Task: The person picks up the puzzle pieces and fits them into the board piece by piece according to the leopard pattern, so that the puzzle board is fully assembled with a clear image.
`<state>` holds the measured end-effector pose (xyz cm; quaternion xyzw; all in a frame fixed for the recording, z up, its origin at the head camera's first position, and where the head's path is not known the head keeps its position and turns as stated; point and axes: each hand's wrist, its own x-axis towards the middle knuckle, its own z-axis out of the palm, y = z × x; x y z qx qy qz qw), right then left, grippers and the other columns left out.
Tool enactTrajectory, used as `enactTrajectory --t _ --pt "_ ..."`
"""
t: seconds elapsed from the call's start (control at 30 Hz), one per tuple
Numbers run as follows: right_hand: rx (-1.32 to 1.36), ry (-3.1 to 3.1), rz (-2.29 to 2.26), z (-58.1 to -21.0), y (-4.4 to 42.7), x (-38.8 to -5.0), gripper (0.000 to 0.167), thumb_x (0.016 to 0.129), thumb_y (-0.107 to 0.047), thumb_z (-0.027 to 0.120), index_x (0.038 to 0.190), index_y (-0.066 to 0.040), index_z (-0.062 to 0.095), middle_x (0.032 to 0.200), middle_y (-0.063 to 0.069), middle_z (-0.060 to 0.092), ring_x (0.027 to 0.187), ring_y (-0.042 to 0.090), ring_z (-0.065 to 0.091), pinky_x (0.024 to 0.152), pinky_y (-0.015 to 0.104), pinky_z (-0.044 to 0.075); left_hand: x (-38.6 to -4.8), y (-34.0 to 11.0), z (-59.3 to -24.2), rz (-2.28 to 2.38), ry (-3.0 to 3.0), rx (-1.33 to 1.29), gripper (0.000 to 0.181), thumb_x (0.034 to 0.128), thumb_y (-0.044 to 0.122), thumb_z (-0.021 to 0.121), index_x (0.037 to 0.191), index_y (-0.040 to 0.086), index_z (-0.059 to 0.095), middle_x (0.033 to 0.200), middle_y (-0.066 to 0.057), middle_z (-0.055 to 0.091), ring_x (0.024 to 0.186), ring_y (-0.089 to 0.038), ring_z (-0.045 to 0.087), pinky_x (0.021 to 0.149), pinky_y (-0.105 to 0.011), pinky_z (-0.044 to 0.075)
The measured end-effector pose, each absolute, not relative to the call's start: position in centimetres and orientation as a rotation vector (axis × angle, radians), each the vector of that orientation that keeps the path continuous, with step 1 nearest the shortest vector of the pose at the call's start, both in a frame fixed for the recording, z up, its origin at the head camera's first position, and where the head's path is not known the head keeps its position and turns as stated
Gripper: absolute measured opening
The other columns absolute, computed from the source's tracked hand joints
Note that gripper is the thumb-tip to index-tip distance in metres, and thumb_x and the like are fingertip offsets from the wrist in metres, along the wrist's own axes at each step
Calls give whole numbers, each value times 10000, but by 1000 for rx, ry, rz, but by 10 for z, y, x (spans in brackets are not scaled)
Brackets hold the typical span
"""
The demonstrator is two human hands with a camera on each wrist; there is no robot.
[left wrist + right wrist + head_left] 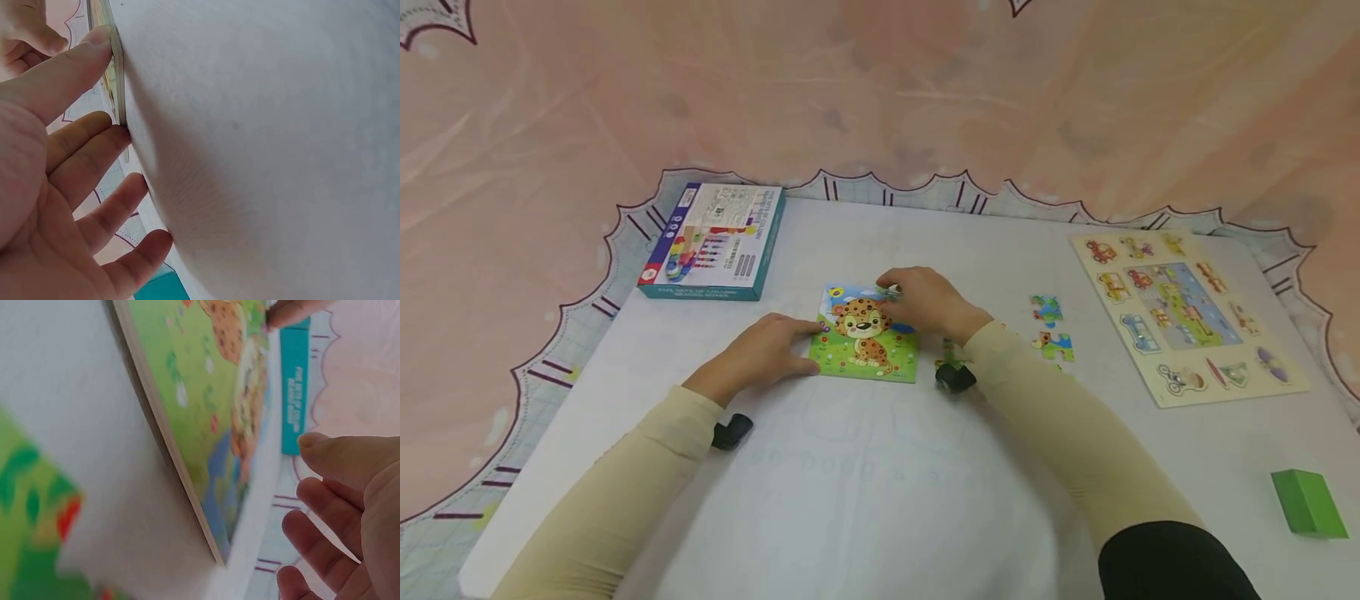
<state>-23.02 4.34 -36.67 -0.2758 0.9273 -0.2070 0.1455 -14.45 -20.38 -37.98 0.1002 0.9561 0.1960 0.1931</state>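
Note:
A square picture puzzle with a spotted leopard cub [868,346] lies on the white table. My left hand [763,354] is at its left side, thumb and fingertips touching the edge. In the left wrist view, the outer fingers [128,265] are spread, their tips down at the table. Over the puzzle's upper right part is my right hand [928,300], covering some of the picture. Its thumb [344,459] and bent fingers stand apart in the right wrist view, with nothing seen between them. Loose jigsaw pieces [1052,346] lie right of the puzzle, some partly behind the right forearm.
A flat teal-edged box [715,242] sits at the back left. On the right lies a wooden peg board [1135,333] with vehicle shapes. A green block [1309,503] stands near the right front. Behind the table hangs a pinkish cloth [880,100].

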Motion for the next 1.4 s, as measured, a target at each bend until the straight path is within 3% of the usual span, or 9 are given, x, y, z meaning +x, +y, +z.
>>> enactTrajectory --t 0.67,1.03,1.4 --pt "-685 2798 -613 -345 126 -234 466 968 -213 675 1383 -28 570 1345 148 611 1209 324 563 1038 483 441 -142 -203 -377 545 2694 287 653 874 280 791 1453 108 545 1436 -180 524 1350 -379 406 1129 -544 329" --pt "-568 2801 -562 -349 169 -235 492 975 -212 653 1412 -14 543 1393 229 553 1300 409 484 1100 556 362 -141 -204 -378 554 2687 296 648 878 285 784 1453 106 545 1436 -180 523 1348 -381 410 1125 -546 333" --pt "-470 2786 -503 -354 206 -230 545 985 -257 621 1452 -6 491 1457 273 471 1300 458 462 1077 620 353 -140 -203 -376 551 2688 301 647 881 281 781 1453 97 542 1436 -180 525 1348 -380 411 1128 -542 331"
